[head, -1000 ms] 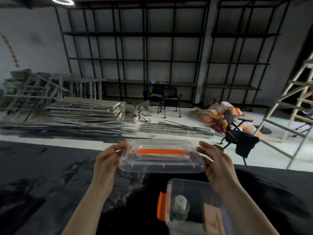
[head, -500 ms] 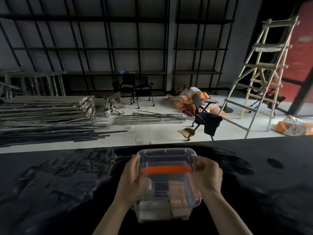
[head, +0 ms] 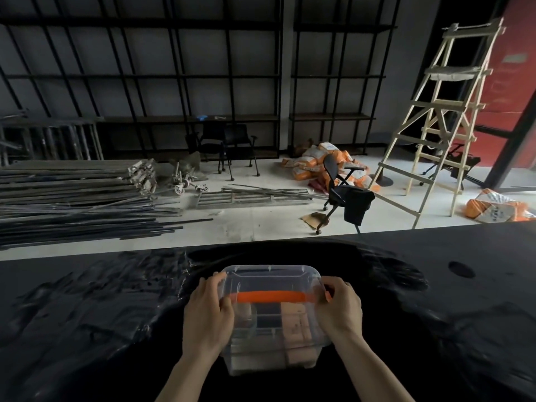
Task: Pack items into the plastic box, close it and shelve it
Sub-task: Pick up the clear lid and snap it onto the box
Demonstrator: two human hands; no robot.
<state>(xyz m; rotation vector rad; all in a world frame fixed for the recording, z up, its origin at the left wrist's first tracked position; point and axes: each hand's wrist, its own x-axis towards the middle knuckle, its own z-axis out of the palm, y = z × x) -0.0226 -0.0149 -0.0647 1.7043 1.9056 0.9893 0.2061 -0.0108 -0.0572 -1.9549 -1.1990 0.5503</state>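
A clear plastic box [head: 272, 355] stands on the black-covered table [head: 87, 314] just in front of me. Its clear lid [head: 271, 281] with an orange handle [head: 271, 297] lies on top of it. My left hand [head: 207, 317] grips the lid's left end and the box side. My right hand [head: 339, 309] grips the right end, fingers over the orange latch. Through the plastic I see a brown cardboard item [head: 295, 326] on the right and a pale bottle shape on the left.
Black metal shelving [head: 185, 76] lines the far wall. On the floor lie stacked metal bars [head: 72, 204], orange sacks [head: 316, 161], black chairs [head: 345, 195] and a wooden ladder [head: 435, 123] at the right.
The lid, held in the air above the open box a second ago, now lies on the box. Both hands came down with it and press its ends. The view swung right.
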